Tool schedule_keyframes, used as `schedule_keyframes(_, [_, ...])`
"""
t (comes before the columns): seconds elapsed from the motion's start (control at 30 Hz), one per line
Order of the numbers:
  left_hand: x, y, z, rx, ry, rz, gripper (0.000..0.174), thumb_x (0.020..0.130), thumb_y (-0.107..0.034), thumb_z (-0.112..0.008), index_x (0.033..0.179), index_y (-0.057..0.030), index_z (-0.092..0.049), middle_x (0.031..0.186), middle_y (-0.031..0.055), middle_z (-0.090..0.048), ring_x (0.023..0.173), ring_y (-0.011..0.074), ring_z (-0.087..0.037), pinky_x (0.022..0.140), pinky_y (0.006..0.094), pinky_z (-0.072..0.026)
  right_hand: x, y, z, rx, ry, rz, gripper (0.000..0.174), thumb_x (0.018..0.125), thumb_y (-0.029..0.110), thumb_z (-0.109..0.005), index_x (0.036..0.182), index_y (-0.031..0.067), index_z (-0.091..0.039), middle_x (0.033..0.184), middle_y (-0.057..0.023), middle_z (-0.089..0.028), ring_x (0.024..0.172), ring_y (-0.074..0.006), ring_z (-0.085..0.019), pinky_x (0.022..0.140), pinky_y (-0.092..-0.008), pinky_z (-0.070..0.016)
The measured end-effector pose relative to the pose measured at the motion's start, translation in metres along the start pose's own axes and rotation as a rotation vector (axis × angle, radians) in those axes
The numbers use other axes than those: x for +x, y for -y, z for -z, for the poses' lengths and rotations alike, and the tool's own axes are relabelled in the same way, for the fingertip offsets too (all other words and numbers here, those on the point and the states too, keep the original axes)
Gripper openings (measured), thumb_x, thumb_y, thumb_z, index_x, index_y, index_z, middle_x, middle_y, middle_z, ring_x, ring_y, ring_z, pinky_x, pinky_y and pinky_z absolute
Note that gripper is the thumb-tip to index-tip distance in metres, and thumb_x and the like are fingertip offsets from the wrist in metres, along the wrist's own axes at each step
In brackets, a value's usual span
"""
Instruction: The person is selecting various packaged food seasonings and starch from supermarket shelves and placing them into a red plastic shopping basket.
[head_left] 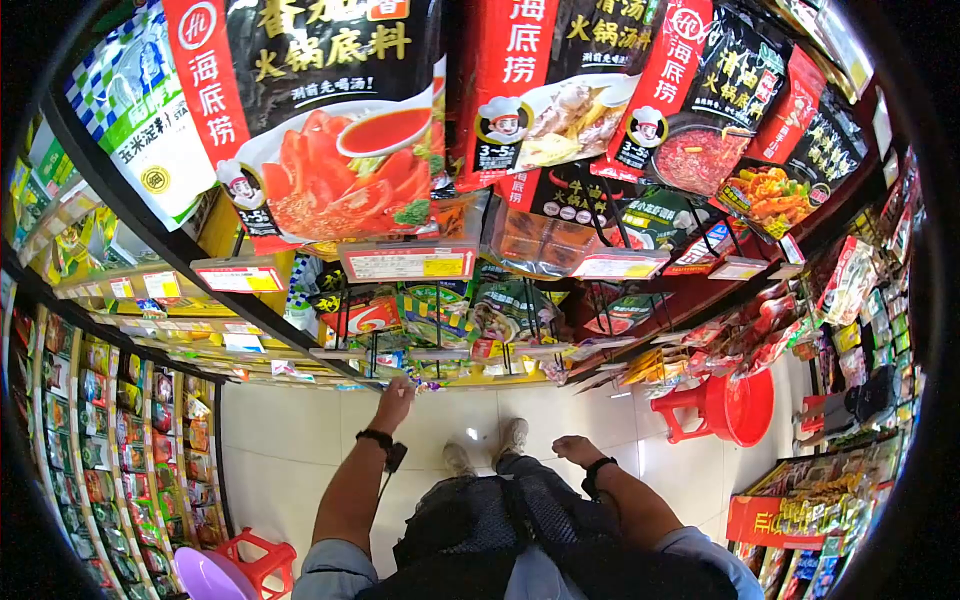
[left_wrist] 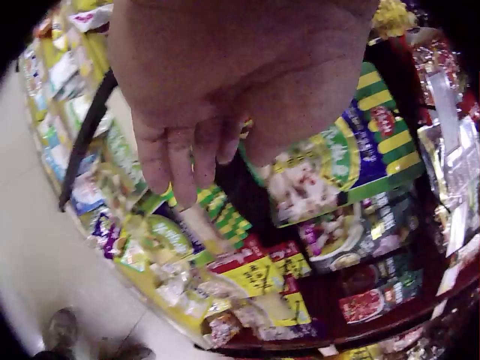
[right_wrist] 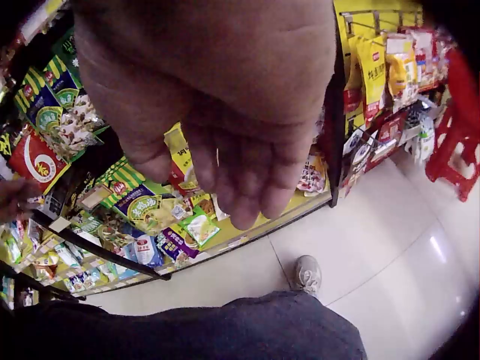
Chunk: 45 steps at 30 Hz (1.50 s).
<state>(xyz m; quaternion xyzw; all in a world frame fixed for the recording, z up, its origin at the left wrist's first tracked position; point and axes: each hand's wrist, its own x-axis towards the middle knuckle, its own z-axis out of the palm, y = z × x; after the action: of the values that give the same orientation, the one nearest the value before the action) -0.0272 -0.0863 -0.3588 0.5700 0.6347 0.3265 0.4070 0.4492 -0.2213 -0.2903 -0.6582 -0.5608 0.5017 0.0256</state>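
My left hand (head_left: 396,402) reaches toward the lower shelf rows, its fingers (left_wrist: 180,161) loosely extended. In the left wrist view it overlaps a green-and-yellow striped food packet (left_wrist: 375,142). Below the fingertips lie another striped packet (left_wrist: 169,234) and a red-and-yellow one (left_wrist: 251,271). My right hand (head_left: 575,450) hangs above the floor in front of the rack, fingers (right_wrist: 244,187) loosely bent and holding nothing. Past it, the right wrist view shows a striped seasoning packet (right_wrist: 142,202) and a small green-and-white packet (right_wrist: 200,226) on the shelf.
Large hot pot soup base bags (head_left: 340,170) hang on the upper rack above price tags (head_left: 410,264). A red tub (head_left: 738,408) and red stool (head_left: 680,410) stand right; a purple basin (head_left: 210,575) sits lower left. Packed shelves (head_left: 110,430) line the left side. Tiles (head_left: 300,420) cover the floor.
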Motion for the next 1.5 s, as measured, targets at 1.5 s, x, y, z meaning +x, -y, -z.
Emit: schedule_keyframes(1.5, [0.031,-0.149,0.056,-0.462,0.259,0.149,0.032,0.086,-0.025,-0.067,0.109,-0.0031,-0.064,0.096,0.0012,-0.066,0.086,0.0110,-0.059,0.079,0.0297,-0.0462,-0.039,-0.015,-0.041,0.270,-0.032,-0.254,0.043,0.087,0.033,-0.062,0.112,-0.0025,-0.062,0.098,-0.0100,-0.068,0.087,-0.0183,-0.065,0.078,-0.0314,-0.0512])
